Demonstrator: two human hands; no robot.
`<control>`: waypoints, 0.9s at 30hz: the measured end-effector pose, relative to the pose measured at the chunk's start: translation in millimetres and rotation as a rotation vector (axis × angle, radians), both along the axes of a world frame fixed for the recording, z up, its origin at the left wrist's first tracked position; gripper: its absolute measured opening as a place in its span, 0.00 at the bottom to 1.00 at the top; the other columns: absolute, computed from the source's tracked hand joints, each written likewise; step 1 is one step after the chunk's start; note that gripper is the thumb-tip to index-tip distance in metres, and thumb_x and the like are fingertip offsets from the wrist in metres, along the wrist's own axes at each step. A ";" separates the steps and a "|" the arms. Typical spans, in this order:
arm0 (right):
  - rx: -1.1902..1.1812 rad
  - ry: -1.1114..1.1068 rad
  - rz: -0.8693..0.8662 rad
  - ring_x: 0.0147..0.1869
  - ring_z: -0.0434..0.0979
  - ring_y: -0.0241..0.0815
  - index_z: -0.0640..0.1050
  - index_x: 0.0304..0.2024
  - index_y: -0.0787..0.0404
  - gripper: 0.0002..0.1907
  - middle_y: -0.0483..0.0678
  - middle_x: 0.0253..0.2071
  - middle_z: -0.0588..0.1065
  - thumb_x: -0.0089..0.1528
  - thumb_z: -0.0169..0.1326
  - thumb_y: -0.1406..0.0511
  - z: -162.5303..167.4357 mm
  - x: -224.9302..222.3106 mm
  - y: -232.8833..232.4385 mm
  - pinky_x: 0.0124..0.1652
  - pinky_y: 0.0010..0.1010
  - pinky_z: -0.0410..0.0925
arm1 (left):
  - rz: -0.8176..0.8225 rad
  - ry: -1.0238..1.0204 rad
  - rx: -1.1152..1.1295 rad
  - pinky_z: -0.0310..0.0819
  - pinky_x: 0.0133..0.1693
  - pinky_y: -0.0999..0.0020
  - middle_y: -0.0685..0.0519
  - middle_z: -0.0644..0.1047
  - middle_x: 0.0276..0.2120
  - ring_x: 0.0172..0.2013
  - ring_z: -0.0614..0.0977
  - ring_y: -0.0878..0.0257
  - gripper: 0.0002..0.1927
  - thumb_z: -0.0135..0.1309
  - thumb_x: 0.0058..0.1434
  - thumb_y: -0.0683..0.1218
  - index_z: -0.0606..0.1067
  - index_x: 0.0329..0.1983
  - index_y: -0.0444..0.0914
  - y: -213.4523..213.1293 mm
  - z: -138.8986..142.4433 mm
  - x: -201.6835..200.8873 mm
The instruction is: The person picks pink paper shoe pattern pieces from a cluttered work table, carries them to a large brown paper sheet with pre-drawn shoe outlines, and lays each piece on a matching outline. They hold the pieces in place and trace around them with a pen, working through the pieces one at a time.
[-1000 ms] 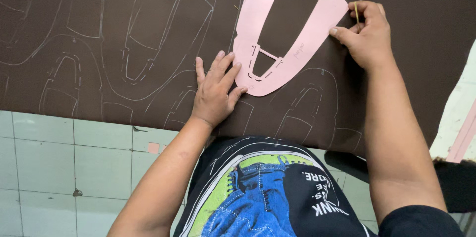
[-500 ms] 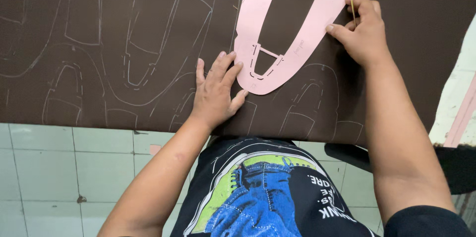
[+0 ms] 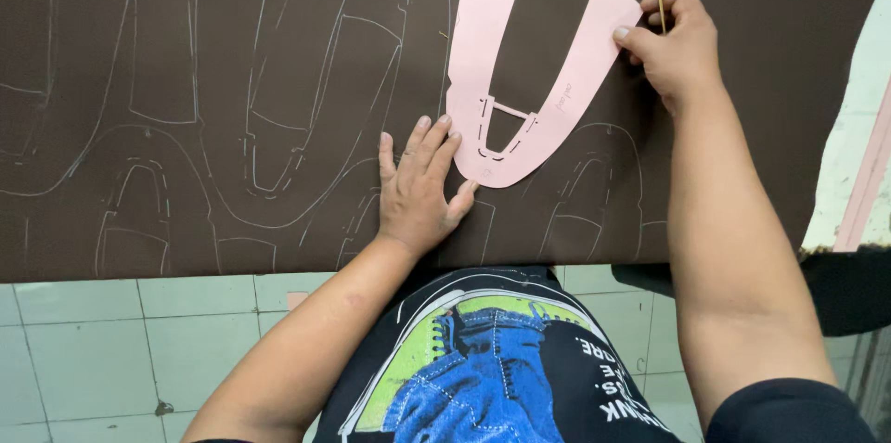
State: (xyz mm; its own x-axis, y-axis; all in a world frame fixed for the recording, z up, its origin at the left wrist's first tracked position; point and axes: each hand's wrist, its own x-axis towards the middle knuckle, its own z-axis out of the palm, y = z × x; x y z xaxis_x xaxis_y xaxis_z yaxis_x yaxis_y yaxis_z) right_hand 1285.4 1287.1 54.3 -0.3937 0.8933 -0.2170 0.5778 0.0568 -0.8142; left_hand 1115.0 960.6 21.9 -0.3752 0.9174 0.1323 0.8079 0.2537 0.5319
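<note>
A: Pattern, pink and U-shaped, lies flat on the brown sheet, as it did half a second ago. What differs?

B: Very little. The left hand stays pressed flat with fingers spread, fingertips at the pattern's curved base. The right hand keeps pinching a thin pen upright at the tip of the pattern's right arm, thumb on the card.

A: Edges and room?

B: The sheet's near edge runs just below the left wrist. Traced outlines fill the left; plain brown lies beyond the right hand.
</note>
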 end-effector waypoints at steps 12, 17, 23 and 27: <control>0.030 0.122 -0.037 0.34 0.76 0.29 0.74 0.48 0.65 0.15 0.42 0.36 0.76 0.62 0.64 0.75 -11.3 -8.5 -0.3 0.34 0.21 0.71 | 0.000 0.018 -0.041 0.35 0.72 0.36 0.50 0.64 0.71 0.73 0.60 0.54 0.36 0.60 0.59 0.58 0.69 0.67 0.39 0.6 -0.2 0.7; 0.016 0.157 -0.041 0.33 0.76 0.29 0.73 0.47 0.64 0.15 0.43 0.35 0.77 0.62 0.64 0.75 -15.4 -6.4 2.4 0.34 0.20 0.70 | 0.005 0.040 -0.005 0.35 0.72 0.35 0.50 0.64 0.71 0.73 0.61 0.54 0.37 0.60 0.59 0.58 0.68 0.68 0.37 1.2 -1.2 1.7; 0.043 0.143 -0.006 0.34 0.77 0.28 0.73 0.47 0.63 0.14 0.43 0.36 0.76 0.63 0.65 0.74 -15.1 -2.1 1.6 0.35 0.20 0.71 | 0.007 0.027 0.004 0.36 0.72 0.35 0.50 0.65 0.70 0.73 0.61 0.54 0.36 0.61 0.58 0.57 0.69 0.67 0.36 0.1 -1.9 2.3; 0.045 0.131 0.005 0.35 0.78 0.28 0.74 0.46 0.63 0.13 0.42 0.37 0.76 0.63 0.65 0.74 -13.8 -0.1 0.8 0.34 0.20 0.72 | 0.008 0.025 0.010 0.37 0.72 0.35 0.50 0.65 0.70 0.73 0.61 0.54 0.36 0.61 0.58 0.56 0.69 0.67 0.36 0.6 -0.1 1.8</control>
State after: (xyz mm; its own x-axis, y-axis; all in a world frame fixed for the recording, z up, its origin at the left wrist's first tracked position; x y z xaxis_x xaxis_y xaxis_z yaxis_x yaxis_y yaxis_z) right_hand 1285.2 1287.9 40.5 -0.4209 0.8987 -0.1233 0.4664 0.0978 -0.8792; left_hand 1116.8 961.2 21.8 -0.3786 0.9132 0.1510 0.8189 0.2544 0.5145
